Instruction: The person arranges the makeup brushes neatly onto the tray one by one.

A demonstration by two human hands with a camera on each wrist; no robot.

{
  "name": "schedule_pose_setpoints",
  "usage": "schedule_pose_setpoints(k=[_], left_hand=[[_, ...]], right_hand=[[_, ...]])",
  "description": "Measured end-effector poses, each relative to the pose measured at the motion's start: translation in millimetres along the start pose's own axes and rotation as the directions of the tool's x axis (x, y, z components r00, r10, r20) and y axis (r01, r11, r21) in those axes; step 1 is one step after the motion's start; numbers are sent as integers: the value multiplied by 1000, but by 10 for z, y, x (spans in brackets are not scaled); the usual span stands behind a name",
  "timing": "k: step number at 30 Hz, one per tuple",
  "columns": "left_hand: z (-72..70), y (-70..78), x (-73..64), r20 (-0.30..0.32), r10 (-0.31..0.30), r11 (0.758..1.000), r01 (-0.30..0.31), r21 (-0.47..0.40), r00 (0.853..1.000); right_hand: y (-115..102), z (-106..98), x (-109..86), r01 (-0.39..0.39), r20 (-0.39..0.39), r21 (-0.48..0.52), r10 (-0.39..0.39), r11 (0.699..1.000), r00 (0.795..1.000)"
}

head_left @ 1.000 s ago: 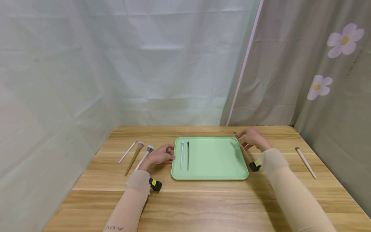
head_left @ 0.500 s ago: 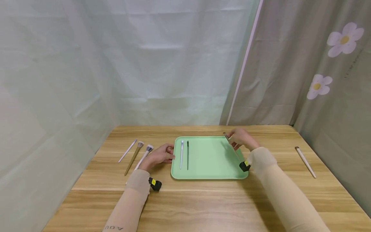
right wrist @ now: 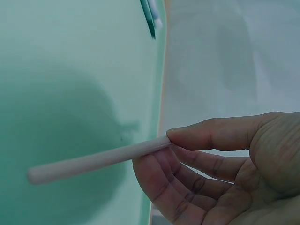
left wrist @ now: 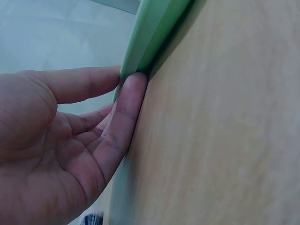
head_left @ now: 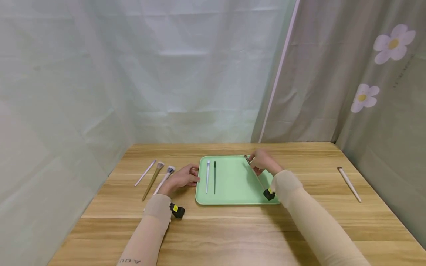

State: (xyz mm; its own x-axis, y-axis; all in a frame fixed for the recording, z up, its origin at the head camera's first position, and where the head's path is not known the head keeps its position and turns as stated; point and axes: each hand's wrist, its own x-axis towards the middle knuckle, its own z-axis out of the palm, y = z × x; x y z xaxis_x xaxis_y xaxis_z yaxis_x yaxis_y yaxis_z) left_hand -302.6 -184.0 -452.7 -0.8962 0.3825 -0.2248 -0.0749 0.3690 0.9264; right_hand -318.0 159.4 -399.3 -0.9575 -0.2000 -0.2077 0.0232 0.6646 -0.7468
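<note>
A light green tray (head_left: pixel 229 194) lies on the wooden table. At its left edge my left hand (head_left: pixel 179 178) pinches the rim between thumb and fingers, clear in the left wrist view at the tray wall (left wrist: pixel 152 37). Over the tray's right half my right hand (head_left: pixel 265 162) holds a makeup brush (right wrist: pixel 93 161) between thumb and fingertips. Its pale handle slants toward me, and its dark head (head_left: pixel 246 158) points to the back. A pale slim makeup brush (head_left: pixel 208 177) and a thin dark green makeup brush (head_left: pixel 215 178) lie side by side inside the tray's left part.
Left of the tray lie a thin lilac brush (head_left: pixel 145 173), a gold-handled brush (head_left: pixel 152 183) and a white brush (head_left: pixel 164 179), partly behind my left hand. Another pale-handled brush (head_left: pixel 349 185) lies far right. Curtains (head_left: pixel 199 74) hang behind the table (head_left: pixel 213 240).
My right hand has moved left with the makeup brush, from the tray's right edge to over the tray. My left hand has stayed at the left rim.
</note>
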Motion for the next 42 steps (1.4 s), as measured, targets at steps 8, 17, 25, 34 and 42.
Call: schedule_pose_setpoints(k=[8, 17, 25, 34, 42], left_hand=[[15, 6, -3, -1, 8, 1000, -8, 5, 1000], [28, 6, 3, -6, 2, 1000, -2, 5, 1000], [23, 0, 14, 1, 8, 1000, -8, 3, 1000], [16, -18, 20, -1, 13, 1000, -13, 11, 1000], [29, -6, 9, -8, 5, 1000, -5, 16, 1000]], right_hand=[[-77, 132, 42, -4, -6, 1, 4, 1000, 1000], [-164, 238, 91, -3, 1, -8, 3, 1000, 1000], [-192, 343, 162, -25, -3, 5, 25, 1000, 1000], [-300, 502, 201, -35, -1, 8, 35, 999, 999], [-361, 641, 249, -44, -12, -5, 44, 999, 999]])
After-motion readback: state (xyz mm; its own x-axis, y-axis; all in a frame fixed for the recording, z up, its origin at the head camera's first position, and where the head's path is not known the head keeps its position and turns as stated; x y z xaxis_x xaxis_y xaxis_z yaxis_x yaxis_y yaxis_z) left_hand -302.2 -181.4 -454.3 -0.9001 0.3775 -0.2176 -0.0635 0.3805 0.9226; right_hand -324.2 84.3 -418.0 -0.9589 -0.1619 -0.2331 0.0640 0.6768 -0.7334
